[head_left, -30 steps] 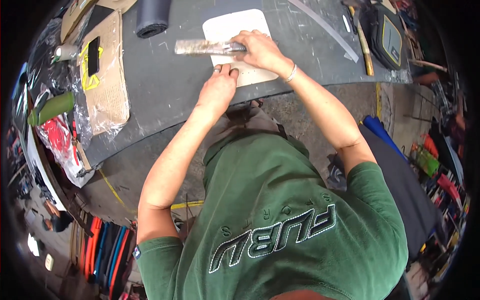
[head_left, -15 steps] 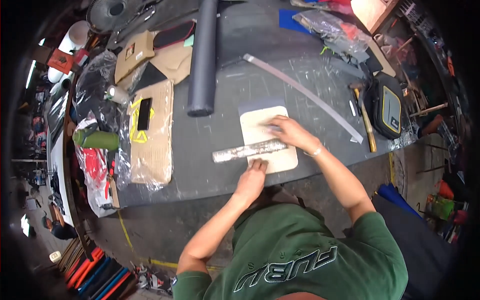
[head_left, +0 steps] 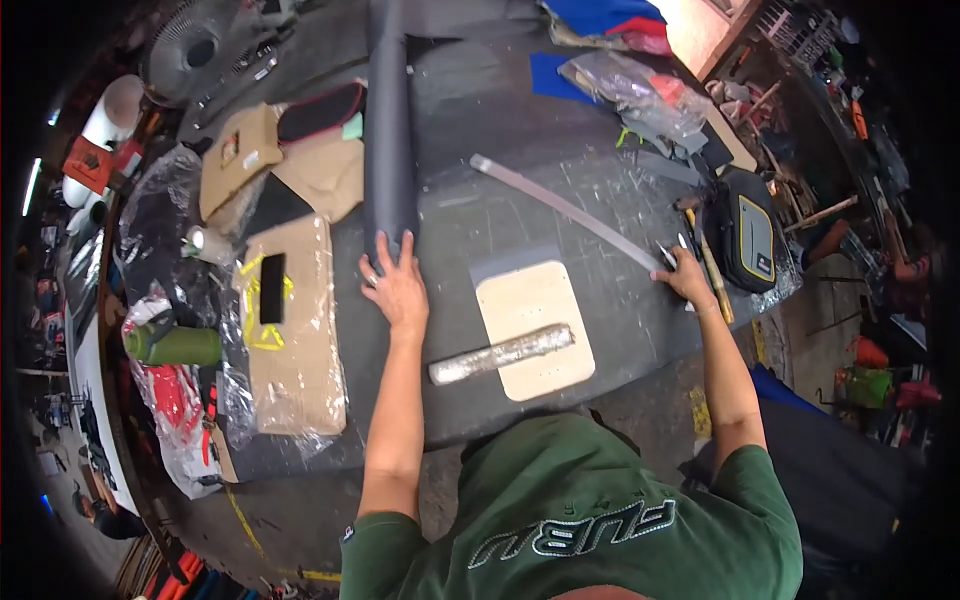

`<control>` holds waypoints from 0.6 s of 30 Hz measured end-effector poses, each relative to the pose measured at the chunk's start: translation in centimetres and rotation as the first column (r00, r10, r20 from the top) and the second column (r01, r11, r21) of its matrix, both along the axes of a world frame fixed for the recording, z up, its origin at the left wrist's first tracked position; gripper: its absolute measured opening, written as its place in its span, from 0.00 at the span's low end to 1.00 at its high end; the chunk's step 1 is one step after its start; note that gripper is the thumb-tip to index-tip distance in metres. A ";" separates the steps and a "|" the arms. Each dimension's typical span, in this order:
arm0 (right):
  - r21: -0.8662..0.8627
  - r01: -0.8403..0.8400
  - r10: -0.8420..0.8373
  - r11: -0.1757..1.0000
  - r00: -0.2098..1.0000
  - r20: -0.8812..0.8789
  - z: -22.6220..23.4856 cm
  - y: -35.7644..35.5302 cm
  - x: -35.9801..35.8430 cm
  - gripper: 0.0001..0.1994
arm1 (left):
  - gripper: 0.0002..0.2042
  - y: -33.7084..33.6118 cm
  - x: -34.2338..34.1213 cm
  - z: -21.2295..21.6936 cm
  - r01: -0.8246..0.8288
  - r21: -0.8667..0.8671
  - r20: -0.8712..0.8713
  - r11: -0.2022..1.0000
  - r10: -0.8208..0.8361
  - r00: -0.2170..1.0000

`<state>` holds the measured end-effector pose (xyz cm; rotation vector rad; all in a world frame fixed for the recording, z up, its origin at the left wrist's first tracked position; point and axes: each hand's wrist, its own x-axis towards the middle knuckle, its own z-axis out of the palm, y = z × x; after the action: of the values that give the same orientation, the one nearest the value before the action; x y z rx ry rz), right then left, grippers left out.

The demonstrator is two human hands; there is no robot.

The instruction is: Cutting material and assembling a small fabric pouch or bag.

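Observation:
My left hand (head_left: 398, 290) is open, fingers spread at the near end of a long dark grey roll (head_left: 389, 150). At the right, my right hand (head_left: 690, 283) is closed around a slim pen-like tool (head_left: 667, 256), its thumb by the near end of a long translucent ruler (head_left: 570, 212). Another white pen (head_left: 683, 242) shows just beyond those fingers. Between my hands lies a cream board (head_left: 530, 300) with rounded corners and small holes, over a dark grey sheet piece (head_left: 512, 262). A silvery, tape-wrapped bar (head_left: 500, 355) rests across the board and past its left edge.
Left on the dark table are plastic-wrapped cardboard (head_left: 300, 370), a black phone (head_left: 272, 288) and a green bottle (head_left: 175, 345). A hammer (head_left: 715, 275) and black bag (head_left: 750, 235) sit right. Farther back are plastic-wrapped pieces (head_left: 640, 95) and a fan (head_left: 195, 50).
My left hand has left the cream board and moved up-left to the roll, its fingers spreading. My right hand has moved right, from above the board to the ruler's near end. The view has shifted.

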<state>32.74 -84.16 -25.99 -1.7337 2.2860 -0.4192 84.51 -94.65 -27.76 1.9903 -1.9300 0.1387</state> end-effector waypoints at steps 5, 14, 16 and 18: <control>0.314 -0.097 0.016 0.945 0.967 0.253 -0.6 -2.1 -1.4 0.26 | 0.23 -1.7 3.0 -1.7 -0.032 -0.132 -0.009 0.991 0.031 0.999; -0.041 -0.207 0.205 0.977 0.977 -0.053 2.4 -2.7 1.5 0.15 | 0.25 3.3 -2.4 6.1 0.076 -0.152 -0.279 0.986 -0.116 0.953; -0.043 -0.236 0.236 0.971 0.972 0.013 2.8 -3.8 1.8 0.14 | 0.18 8.2 -8.3 7.7 0.005 -0.188 -0.414 0.982 -0.085 0.906; -0.109 -0.295 0.301 0.949 0.953 0.042 3.2 -5.3 1.9 0.11 | 0.12 13.0 -13.0 9.1 -0.074 -0.249 -0.421 0.966 -0.039 0.906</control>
<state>34.66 -89.46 -22.83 -2.0468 1.9484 -0.5234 71.47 -81.70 -18.71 1.6952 -1.5305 -0.0348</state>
